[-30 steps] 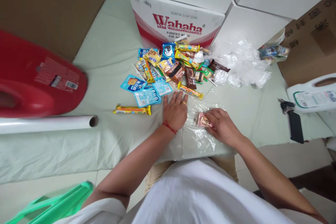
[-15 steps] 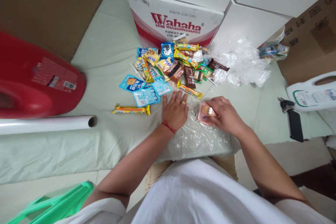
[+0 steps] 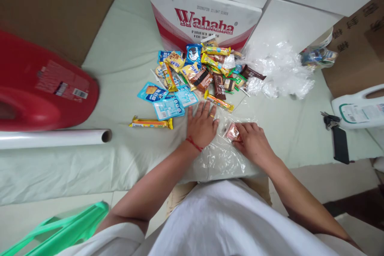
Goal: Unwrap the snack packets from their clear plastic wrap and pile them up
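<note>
My left hand lies flat with fingers spread, on the left part of a clear plastic bag on the table. My right hand grips a small pink snack packet low over the plastic; the fingers cover part of it. Just beyond my left fingertips lie light-blue snack packets and a yellow snack bar. A second yellow bar lies apart to the left. Behind them is a heap of mixed wrapped snacks.
A Wahaha carton stands behind the heap, with crumpled clear bags to its right. At left are a red jug and a white roll. A white bottle and a black key case lie at right.
My right hand has lowered and flattened with the pink packet, which now sits lower on the plastic. My left hand stays in place. The view has shifted slightly.
</note>
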Motion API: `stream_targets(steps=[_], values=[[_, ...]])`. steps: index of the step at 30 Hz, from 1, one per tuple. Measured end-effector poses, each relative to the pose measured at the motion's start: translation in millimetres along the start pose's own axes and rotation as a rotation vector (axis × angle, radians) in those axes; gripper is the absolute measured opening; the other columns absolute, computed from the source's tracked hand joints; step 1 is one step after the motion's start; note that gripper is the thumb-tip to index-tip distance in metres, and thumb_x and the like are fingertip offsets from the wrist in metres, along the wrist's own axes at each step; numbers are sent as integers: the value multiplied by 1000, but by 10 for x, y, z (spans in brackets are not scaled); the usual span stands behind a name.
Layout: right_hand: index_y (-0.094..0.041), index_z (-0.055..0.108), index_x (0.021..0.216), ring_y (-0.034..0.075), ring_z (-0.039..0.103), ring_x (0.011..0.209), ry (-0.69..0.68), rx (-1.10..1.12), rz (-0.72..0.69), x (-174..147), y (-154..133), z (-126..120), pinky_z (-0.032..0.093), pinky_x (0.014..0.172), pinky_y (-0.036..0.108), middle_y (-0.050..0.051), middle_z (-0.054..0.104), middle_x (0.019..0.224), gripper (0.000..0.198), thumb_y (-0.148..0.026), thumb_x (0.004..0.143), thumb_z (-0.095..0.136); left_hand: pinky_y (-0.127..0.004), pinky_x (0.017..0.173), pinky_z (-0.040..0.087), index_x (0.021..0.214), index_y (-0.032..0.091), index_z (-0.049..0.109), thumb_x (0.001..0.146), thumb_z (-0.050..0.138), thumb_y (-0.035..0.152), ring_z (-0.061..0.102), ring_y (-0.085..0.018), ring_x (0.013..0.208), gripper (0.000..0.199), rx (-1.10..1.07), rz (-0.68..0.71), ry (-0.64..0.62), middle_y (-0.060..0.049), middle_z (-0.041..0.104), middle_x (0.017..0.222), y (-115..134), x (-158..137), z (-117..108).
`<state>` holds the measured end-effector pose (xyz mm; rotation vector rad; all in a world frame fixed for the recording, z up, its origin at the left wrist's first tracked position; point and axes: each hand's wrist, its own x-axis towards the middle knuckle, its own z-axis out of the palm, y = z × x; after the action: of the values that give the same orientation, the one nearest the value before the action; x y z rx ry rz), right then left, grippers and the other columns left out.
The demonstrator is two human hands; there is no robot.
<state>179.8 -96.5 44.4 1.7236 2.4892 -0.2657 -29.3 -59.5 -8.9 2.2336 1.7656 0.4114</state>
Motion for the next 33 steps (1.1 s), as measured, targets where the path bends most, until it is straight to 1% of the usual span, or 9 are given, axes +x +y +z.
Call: stream_targets(steps=[5,10,13,15,19,23,25,29,33], values=[[-14,59,136,33,55,102,-36,2,-32,37,78,-56,43,87,42,15,68,115,51,-23,87,68,-66,128,12,157,20,47,104,36,41,29,-31,158,58,2,0,-6,-9,35,170,0,-5,-4],[-17,65,126,28,57,91,-50,84,-33,-2,326,-118,45,80,37,12,66,104,41,-24,85,68,-65,129,11,158,21,45,105,35,41,27,-31,159,58,-5,-3,-12,-9,33,171,-2,-7,-7],[-17,64,124,25,59,86,-25,145,4,-20,409,-238,45,74,33,9,63,100,42,-20,82,67,-65,129,11,158,22,46,106,33,42,27,-31,159,58,-14,-5,-11,-9,33,171,0,-4,-7],[-17,64,122,23,59,85,-16,196,-24,-3,371,-350,46,73,32,8,61,98,40,-19,82,65,-65,129,11,157,23,47,107,30,44,28,-30,159,57,-22,-9,-3,-8,35,170,1,0,-10],[-17,61,132,27,59,97,-45,246,-254,136,124,-478,48,84,36,11,63,107,48,-16,84,63,-62,130,12,154,25,51,108,22,44,31,-28,158,57,-45,-31,3,-6,38,169,1,12,-37],[-12,59,141,33,55,111,-117,129,-434,348,-60,-326,46,96,46,16,64,120,56,-17,86,66,-59,131,13,152,25,55,109,19,40,33,-26,157,57,-85,-52,-9,-4,42,167,-9,31,-62],[-10,58,143,35,53,119,-131,113,-471,414,-66,-219,43,102,50,19,63,126,56,-21,89,68,-58,131,14,150,25,56,110,19,39,34,-24,157,57,-102,-66,-6,-3,44,165,-18,40,-61],[-12,56,146,35,49,131,-55,209,-498,414,22,-141,39,112,52,19,59,139,61,-38,94,72,-57,131,14,148,26,58,110,22,40,36,-24,156,55,-120,-63,21,-3,46,164,-37,49,-37],[-17,64,137,33,52,129,3,291,-537,377,87,-143,42,109,51,16,65,132,45,-40,98,67,-61,129,16,146,22,60,110,24,41,38,-27,155,54,-142,-52,45,-6,48,163,-45,46,-17]])
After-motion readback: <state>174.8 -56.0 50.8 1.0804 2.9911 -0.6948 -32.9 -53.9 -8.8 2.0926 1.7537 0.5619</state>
